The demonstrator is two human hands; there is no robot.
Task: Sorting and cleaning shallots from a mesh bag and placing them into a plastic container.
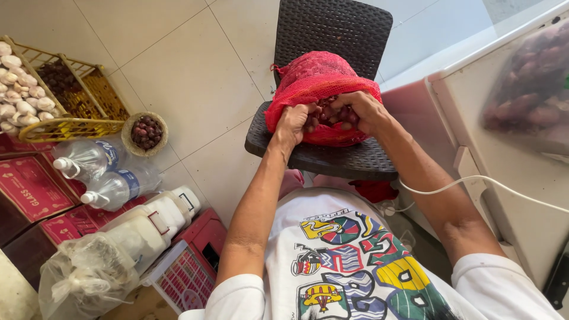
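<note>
Bright, even daylight fills the scene; the pale floor tiles [178, 65] reflect it softly, without hard glare. Shadows are faint, darkest under the woven chair [332, 35]. The plastic bag [527, 89] at far right is blurred (close to the lens). Straight edges bow toward the frame borders, a wide-angle effect.

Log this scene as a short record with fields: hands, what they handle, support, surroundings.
left hand: left hand grips the open edge of the red mesh sack
right hand: right hand grips the opposite edge, fingers at the opening
contents: small dark reddish bulbs show in the opening
support: sack rests on the black woven plastic chair
left surroundings: round woven bowl of dark bulbs, yellow wire rack, two clear plastic bottles
right surroundings: white cable crossing the right arm
</note>
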